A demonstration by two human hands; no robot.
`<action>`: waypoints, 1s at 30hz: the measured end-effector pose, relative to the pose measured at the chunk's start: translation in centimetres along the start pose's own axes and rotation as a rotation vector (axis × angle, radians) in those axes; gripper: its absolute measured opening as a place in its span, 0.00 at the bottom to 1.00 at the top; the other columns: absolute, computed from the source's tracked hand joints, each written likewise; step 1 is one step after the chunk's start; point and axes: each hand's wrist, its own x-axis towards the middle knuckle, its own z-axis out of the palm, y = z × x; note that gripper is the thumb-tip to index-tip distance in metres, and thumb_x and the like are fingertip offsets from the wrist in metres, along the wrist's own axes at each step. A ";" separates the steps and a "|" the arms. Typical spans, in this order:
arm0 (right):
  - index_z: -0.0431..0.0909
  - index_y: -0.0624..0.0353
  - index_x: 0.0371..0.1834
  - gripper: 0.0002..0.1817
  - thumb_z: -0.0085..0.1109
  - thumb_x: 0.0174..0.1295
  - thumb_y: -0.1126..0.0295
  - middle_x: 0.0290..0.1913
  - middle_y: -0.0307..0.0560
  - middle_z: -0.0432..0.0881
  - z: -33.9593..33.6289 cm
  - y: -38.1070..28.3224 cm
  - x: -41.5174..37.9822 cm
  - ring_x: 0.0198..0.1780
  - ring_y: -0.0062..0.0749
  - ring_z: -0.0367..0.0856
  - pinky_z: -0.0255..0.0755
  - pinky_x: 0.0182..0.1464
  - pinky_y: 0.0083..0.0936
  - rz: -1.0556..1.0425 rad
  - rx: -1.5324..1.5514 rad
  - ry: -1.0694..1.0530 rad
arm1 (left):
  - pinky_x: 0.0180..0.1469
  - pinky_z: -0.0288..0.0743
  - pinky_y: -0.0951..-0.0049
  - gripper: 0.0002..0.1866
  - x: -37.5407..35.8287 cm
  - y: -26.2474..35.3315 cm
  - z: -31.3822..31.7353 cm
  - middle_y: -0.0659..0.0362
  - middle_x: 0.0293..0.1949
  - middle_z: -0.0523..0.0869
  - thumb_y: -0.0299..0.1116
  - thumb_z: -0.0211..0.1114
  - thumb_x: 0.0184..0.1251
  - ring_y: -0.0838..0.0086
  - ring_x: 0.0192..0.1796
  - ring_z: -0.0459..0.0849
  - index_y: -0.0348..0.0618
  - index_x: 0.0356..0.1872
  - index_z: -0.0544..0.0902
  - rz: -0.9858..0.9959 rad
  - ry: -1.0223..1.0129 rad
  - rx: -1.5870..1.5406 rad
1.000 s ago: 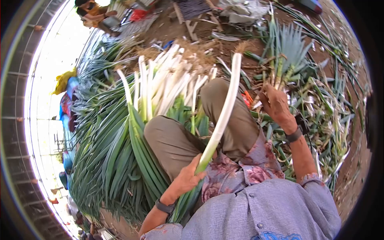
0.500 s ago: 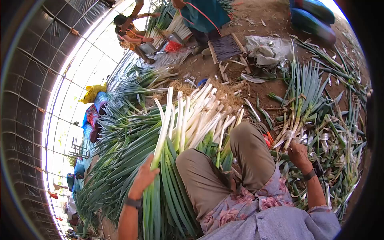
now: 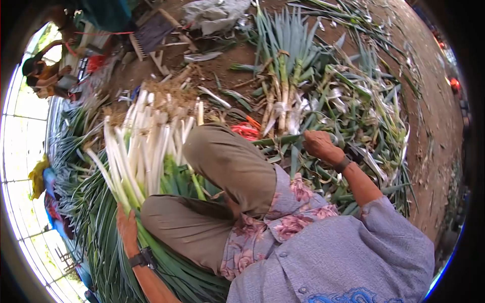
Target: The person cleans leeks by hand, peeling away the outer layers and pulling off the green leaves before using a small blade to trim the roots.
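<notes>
My left hand (image 3: 127, 230) rests against the green part of cleaned leeks, its fingers pressed round their outer side next to my left knee. The white stems (image 3: 146, 146) of these leeks point up and away, with a pile of white-stemmed leeks around them. To the right, my right hand (image 3: 322, 146) is closed, fingers curled in, over a heap of stripped leaves (image 3: 353, 101); what it holds, if anything, is too unclear to name. A bunch of uncleaned leeks (image 3: 283, 96) lies just beyond it, roots toward me.
Red string (image 3: 246, 131) lies beyond my knees. Farther off are a low wooden seat (image 3: 151, 31), a crumpled white sack (image 3: 216, 15) and bare soil (image 3: 429, 141) at the right. Another person (image 3: 45, 76) crouches at the far left near someone standing in a teal garment (image 3: 107, 14).
The view has swung to the right. My right hand has moved off the root end of the uncleaned bunch. My left hand remains on the cleaned leeks.
</notes>
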 end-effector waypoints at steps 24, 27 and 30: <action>0.77 0.61 0.34 0.12 0.56 0.48 0.66 0.36 0.62 0.81 14.5 2.7 13.0 0.41 0.59 0.79 0.70 0.41 0.50 0.378 0.277 -0.010 | 0.65 0.56 0.46 0.25 -6.1 14.0 4.0 0.52 0.52 0.79 0.31 0.72 0.41 0.54 0.63 0.70 0.39 0.47 0.79 0.433 0.084 0.228; 0.78 0.58 0.43 0.16 0.57 0.50 0.67 0.37 0.58 0.83 13.1 2.3 12.3 0.39 0.55 0.81 0.74 0.43 0.47 0.394 0.345 0.044 | 0.65 0.57 0.47 0.27 -5.9 13.3 3.6 0.53 0.52 0.79 0.36 0.73 0.38 0.54 0.63 0.70 0.43 0.47 0.80 0.465 0.114 0.249; 0.75 0.56 0.43 0.18 0.59 0.48 0.63 0.37 0.56 0.80 9.4 0.9 11.7 0.38 0.54 0.78 0.72 0.43 0.46 0.455 0.255 0.192 | 0.65 0.55 0.44 0.26 -5.9 12.7 3.5 0.55 0.53 0.78 0.37 0.73 0.42 0.55 0.64 0.68 0.43 0.47 0.80 0.455 0.103 0.249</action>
